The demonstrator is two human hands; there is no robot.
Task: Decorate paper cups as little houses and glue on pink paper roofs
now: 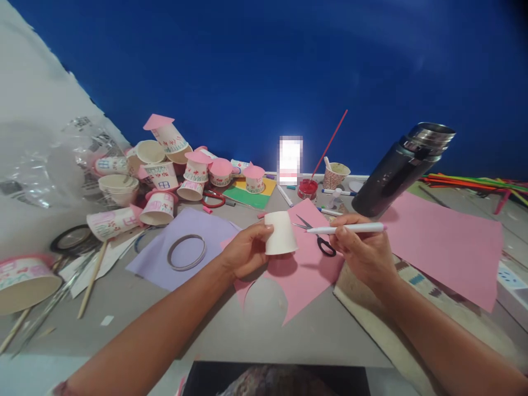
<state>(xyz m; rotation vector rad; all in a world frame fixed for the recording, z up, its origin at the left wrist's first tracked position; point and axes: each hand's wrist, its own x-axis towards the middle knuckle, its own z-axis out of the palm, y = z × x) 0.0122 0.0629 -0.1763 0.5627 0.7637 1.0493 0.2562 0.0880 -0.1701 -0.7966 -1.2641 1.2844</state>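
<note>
My left hand (247,250) is closed around the side of a plain white paper cup (281,234), which is upside down above the table. In my right hand (365,250) is a white marker (350,227), its tip pointing left toward the cup and apart from it. Beneath the cup lies pink paper (307,278) with a round piece cut out of its near edge. Black-handled scissors (325,246) rest partly open on that paper, between the cup and my right hand.
Several decorated cups with pink paper roofs (220,166) crowd the left back. A grey tape ring (186,269) lies on purple paper (157,264). At right, a dark flask (391,176) leans over more pink paper (449,242). A red pot (307,190) holds a thin stick.
</note>
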